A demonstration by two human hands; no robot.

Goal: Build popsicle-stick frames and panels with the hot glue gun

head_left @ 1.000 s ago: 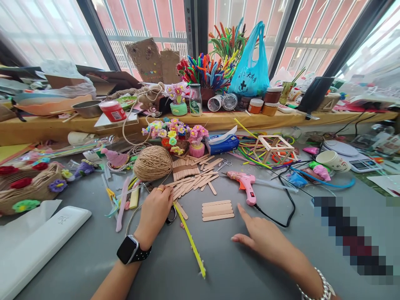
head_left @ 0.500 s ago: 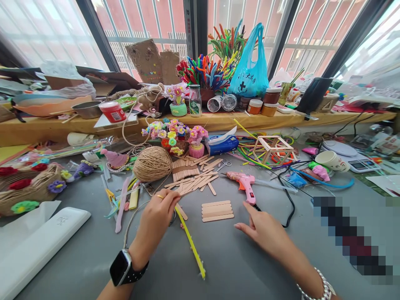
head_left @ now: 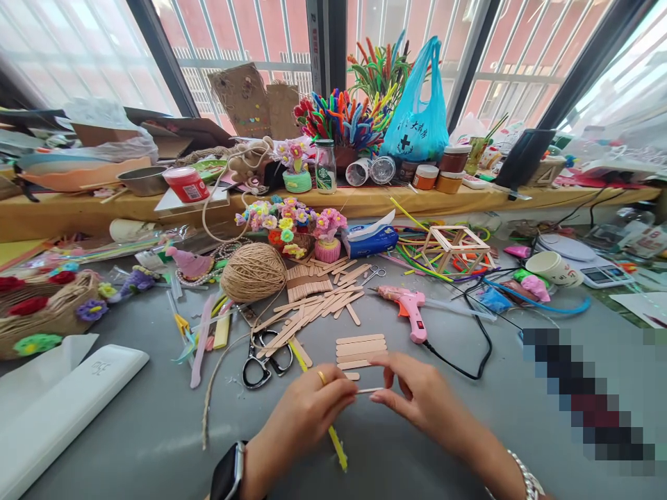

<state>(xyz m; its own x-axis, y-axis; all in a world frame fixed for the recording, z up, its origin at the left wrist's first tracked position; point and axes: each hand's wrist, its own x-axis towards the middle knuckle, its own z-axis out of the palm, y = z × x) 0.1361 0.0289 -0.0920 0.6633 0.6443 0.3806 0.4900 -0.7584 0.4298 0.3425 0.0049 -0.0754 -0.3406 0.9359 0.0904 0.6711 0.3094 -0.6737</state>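
My left hand (head_left: 317, 399) pinches a wooden craft stick (head_left: 369, 390), seen edge-on, above the grey table. Around the stick's free end, my right hand (head_left: 417, 392) has its thumb and fingers curved apart; the thumb is close to the stick, and contact is hard to tell. Just beyond them lies a row of several flat craft sticks (head_left: 360, 340), side by side. Another stick end (head_left: 351, 376) shows past my left knuckles, the rest hidden. A yellow strip (head_left: 338, 448) runs beneath my left hand. Black-handled scissors (head_left: 256, 371) lie to its left.
A pink glue gun (head_left: 409, 309) with a black cord rests beyond my right hand. Loose craft sticks (head_left: 323, 305), a twine ball (head_left: 253, 272) and a stick frame (head_left: 456, 246) lie farther back. A white power strip-like bar (head_left: 78, 423) is at left.
My left hand has come from the stick pile toward me and right, now with a stick. My right hand has moved left to meet it. The scissors are now uncovered.
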